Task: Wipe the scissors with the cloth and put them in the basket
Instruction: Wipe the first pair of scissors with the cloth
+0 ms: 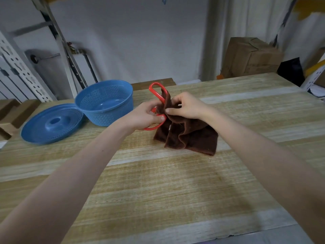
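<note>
Scissors: red plastic handles with two loops, one raised and one lower; held off the surface, the lower loop gripped by the left hand. Blades not visible, covered by the cloth.

Cloth: dark brown, soft pile, bunched in folds. Upper part gathered round the scissors and pinched by the right hand; lower part rests on the wooden table.

Basket: blue, round, perforated wall, solid floor. Upright, open, nothing inside, standing on the table left of the scissors, apart from them
</note>
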A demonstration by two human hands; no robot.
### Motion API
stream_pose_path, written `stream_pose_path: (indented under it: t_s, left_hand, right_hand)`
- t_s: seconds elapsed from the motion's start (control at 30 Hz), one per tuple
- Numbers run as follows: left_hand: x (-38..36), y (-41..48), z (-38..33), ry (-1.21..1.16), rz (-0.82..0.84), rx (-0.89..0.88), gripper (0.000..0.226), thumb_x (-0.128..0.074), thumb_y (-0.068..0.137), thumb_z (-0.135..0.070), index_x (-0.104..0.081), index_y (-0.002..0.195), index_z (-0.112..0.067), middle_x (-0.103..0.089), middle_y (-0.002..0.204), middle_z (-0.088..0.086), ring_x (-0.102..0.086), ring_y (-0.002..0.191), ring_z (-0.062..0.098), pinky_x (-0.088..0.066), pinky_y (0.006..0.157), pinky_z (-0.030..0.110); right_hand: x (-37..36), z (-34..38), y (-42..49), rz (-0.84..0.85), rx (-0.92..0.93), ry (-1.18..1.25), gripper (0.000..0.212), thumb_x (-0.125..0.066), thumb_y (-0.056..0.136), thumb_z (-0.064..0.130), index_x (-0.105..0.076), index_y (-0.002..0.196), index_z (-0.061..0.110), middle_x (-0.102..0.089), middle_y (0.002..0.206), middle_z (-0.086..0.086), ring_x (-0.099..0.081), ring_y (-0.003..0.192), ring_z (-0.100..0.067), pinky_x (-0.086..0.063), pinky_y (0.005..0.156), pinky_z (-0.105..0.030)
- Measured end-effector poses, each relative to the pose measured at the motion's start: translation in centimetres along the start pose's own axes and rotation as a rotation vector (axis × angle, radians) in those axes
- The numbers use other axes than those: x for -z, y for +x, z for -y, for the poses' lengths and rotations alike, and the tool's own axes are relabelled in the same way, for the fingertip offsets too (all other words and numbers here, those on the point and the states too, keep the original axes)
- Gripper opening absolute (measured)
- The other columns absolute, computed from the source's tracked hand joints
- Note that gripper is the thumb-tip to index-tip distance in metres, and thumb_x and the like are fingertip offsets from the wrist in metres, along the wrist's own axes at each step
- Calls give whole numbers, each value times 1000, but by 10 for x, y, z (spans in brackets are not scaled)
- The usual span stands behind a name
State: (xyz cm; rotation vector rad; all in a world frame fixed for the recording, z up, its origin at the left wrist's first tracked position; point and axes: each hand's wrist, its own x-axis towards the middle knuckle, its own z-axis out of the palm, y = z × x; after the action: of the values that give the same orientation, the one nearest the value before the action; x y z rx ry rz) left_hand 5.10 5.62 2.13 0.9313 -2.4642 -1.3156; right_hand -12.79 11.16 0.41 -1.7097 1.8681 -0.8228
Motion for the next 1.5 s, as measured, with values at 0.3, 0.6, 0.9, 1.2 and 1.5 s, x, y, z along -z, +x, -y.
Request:
stream_pose_path:
  t_s: [0.3, 0.6, 0.9, 1.2, 1.5]
  left_hand:
    - [1, 3, 5, -16, 9, 49, 51, -61, 94, -17, -45, 138, -37, -42, 64, 5, -29, 38, 4, -25, 37, 15]
    - [6, -7, -4, -71, -24, 7, 51, -57, 94, -2, -45, 140, -22, -59, 76, 6, -46, 36, -4, -33, 40, 3]
    - [-3, -3, -5, -39, -41, -12, 39, -57, 95, -4, -52, 128, -23, -54, 44, -19, -43, 34, -3, -33, 41, 5]
    - [-6, 6, 8, -101, 26, 64, 44, -59, 95, -17, -50, 132, -39, -40, 49, -11, -28, 41, 9, -21, 41, 23]
    - [10, 8, 17, -162, -138, 99, 55, -64, 91, -14, -44, 138, -35, -71, 102, 12, -62, 74, 16, -45, 69, 30]
  right_hand:
    - [-8, 0, 0, -119, -79, 34, 33, -59, 95, 32, -69, 72, 12, -69, 68, 6, -63, 72, -20, -43, 83, -41]
    - [2, -2, -5, -95, -27, 146, 13, -65, 91, 37, -68, 86, 25, -65, 77, 16, -62, 74, 2, -49, 76, -20]
    - [-7, 0, 4, -44, -26, -88, 33, -64, 69, 69, -67, 75, 37, -67, 73, 21, -63, 89, -10, -37, 102, -61]
    - [-10, 3, 2, -161, -58, -274, 46, -47, 97, 50, -50, 57, 26, -52, 53, 12, -53, 64, -3, -21, 111, -52]
    - [14, -11, -2, -596, -222, 260, 49, -29, 105, 37, -63, 92, 4, -64, 92, -13, -61, 89, -25, -47, 83, -38]
